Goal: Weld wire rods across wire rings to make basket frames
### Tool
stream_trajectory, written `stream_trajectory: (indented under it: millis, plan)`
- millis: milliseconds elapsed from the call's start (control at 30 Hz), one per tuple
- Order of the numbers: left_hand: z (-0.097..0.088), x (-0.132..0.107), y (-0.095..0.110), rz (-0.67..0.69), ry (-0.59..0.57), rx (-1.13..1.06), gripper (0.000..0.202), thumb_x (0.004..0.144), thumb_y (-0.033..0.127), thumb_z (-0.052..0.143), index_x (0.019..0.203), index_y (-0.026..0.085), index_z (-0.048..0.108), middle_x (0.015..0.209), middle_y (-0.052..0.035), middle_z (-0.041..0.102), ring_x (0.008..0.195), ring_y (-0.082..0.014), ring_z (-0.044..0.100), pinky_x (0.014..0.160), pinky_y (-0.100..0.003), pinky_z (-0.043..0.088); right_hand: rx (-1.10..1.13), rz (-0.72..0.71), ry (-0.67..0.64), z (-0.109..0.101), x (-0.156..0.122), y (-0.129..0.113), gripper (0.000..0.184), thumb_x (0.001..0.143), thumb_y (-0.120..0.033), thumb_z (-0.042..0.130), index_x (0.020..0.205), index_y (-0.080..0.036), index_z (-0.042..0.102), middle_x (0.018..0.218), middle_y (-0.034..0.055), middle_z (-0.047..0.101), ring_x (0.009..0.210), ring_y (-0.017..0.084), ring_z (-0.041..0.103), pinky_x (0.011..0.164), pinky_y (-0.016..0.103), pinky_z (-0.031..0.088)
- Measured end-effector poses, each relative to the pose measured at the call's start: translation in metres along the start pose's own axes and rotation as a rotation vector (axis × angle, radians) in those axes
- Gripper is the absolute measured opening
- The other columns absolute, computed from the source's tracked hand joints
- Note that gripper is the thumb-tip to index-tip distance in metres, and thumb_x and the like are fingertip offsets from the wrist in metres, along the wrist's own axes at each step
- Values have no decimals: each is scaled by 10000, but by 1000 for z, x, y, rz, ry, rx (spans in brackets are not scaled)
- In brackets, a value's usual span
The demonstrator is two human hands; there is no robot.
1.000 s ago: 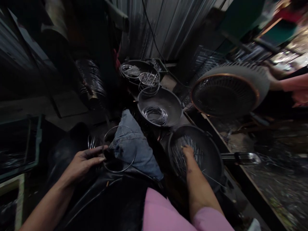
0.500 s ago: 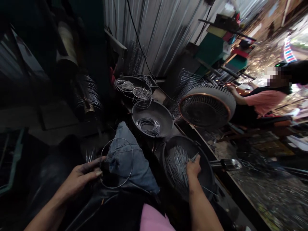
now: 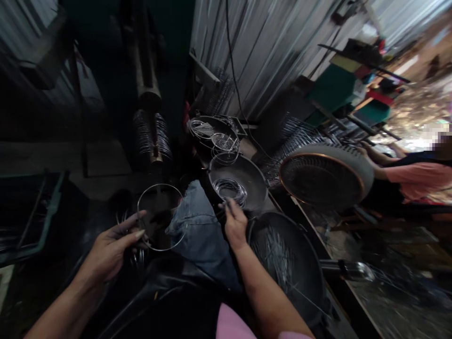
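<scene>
My left hand [image 3: 118, 238] pinches a thin wire ring [image 3: 162, 250] between thumb and fingers, holding it upright above my lap. Behind those fingers, more curved wires show partly. My right hand [image 3: 236, 226] is closed at the fingertips, over the near edge of a dark pan [image 3: 252, 176]. A thin wire seems to run left from its fingertips across the denim cloth [image 3: 201, 235], though it is faint. In that pan lies a coil of wire rings [image 3: 231, 189]. To the right of my forearm, a second pan [image 3: 310, 245] holds loose straight wires [image 3: 278, 254].
A round fan [image 3: 321, 179] stands beyond the pans. Farther back, another pan [image 3: 197, 143] carries wire pieces and rings. Wire rings hang on a machine arm [image 3: 155, 136] ahead. At far right a co-worker in a pink sleeve [image 3: 420, 176] sits. A green-edged crate [image 3: 52, 207] is at left.
My right hand has left the pan of straight wires and moved left, toward the ring and the coil pan. My left hand still holds the ring. The view has turned left.
</scene>
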State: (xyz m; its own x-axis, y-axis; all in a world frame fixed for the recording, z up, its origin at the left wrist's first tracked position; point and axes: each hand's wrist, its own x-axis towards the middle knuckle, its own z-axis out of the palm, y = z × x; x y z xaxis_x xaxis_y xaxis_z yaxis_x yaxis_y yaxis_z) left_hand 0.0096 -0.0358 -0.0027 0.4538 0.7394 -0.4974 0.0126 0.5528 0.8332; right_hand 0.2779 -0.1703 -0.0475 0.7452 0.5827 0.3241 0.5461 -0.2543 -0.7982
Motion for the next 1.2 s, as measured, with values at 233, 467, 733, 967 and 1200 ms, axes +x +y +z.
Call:
stream_trajectory:
  millis: [233, 467, 733, 967, 1200]
  plan:
    - [0, -5, 28, 97, 120, -71, 626, 621, 200, 719, 1216, 146, 532, 624, -4, 628, 522, -122, 611, 424, -161, 391, 151, 5, -237, 14, -12, -14, 374, 848, -324, 444, 1166, -178, 575, 1047, 83, 636, 906, 172, 610, 873, 377, 457]
    - [12, 11, 24, 118, 21, -137, 546, 656, 161, 671, 1189, 157, 558, 609, -4, 620, 485, -121, 610, 383, -158, 341, 24, -356, -667, 0, 3, -79, 444, 832, -276, 489, 1274, -233, 472, 1064, 67, 613, 1017, 232, 539, 859, 400, 445]
    - [14, 10, 29, 113, -40, -227, 520, 643, 155, 680, 1155, 158, 589, 668, -28, 646, 492, -104, 592, 414, -171, 379, -319, -882, -910, 35, -5, -132, 549, 808, -185, 485, 1334, -118, 341, 1073, 150, 562, 976, 266, 509, 810, 427, 401]
    - [12, 10, 36, 93, -68, -303, 500, 613, 114, 690, 1106, 146, 620, 610, 5, 608, 498, -97, 578, 487, -203, 449, -416, -902, -924, 44, -10, -135, 502, 833, -182, 441, 1324, -122, 358, 1095, 163, 552, 945, 261, 537, 775, 409, 431]
    - [19, 9, 40, 11, -143, -377, 472, 601, 66, 658, 1067, 134, 626, 615, 4, 638, 510, -103, 585, 505, -214, 469, -468, -808, -926, 55, -9, -140, 462, 849, -280, 449, 1283, -125, 414, 1144, 168, 544, 808, 224, 620, 620, 315, 503]
